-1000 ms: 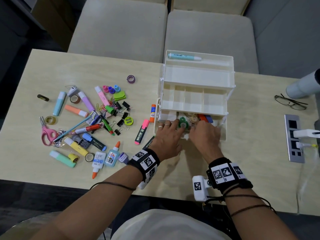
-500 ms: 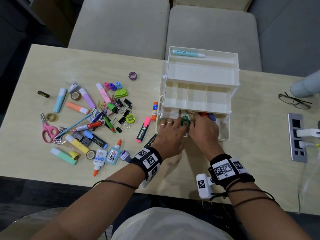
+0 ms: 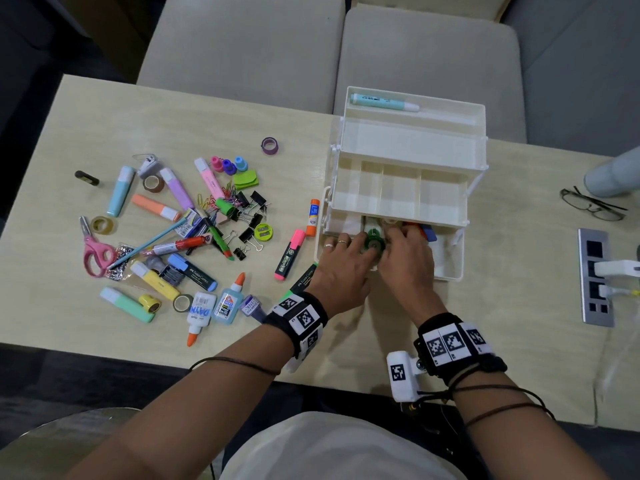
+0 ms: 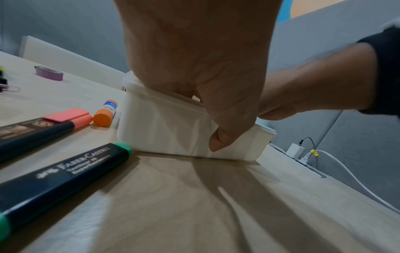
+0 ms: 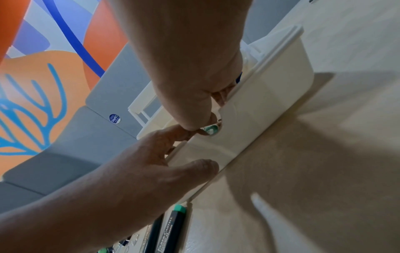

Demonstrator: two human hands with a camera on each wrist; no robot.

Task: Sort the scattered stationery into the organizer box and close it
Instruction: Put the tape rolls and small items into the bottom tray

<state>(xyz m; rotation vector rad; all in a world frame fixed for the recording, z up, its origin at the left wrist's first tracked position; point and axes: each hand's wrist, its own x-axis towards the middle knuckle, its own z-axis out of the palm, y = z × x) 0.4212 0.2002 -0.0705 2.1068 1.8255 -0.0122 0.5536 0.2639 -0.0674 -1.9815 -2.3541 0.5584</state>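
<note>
The white organizer box (image 3: pixel 408 140) stands open with its tiers stepped back, and a teal pen (image 3: pixel 381 101) lies in the top tray. Both hands reach into the bottom compartment. My right hand (image 3: pixel 401 247) pinches a green tape roll (image 3: pixel 374 241), also seen in the right wrist view as the green tape roll (image 5: pixel 211 129). My left hand (image 3: pixel 341 258) straddles the front wall of the box (image 4: pixel 173 130). Its thumb (image 4: pixel 218 142) presses the outside of the wall, its fingers go over the rim, and a fingertip touches the roll. Loose stationery (image 3: pixel 194 230) lies scattered on the table to the left.
Close to the box's left side lie an orange glue stick (image 3: pixel 312 216), a pink highlighter (image 3: pixel 291 254) and a green-capped highlighter (image 4: pixel 65 179). A purple tape roll (image 3: pixel 270 145) sits farther back. Glasses (image 3: pixel 592 206) and a power strip (image 3: pixel 595 278) are on the right. Pink scissors (image 3: pixel 95 254) lie at the far left.
Both hands stay at the green tape roll in the bottom compartment. Only the head view has shifted slightly.
</note>
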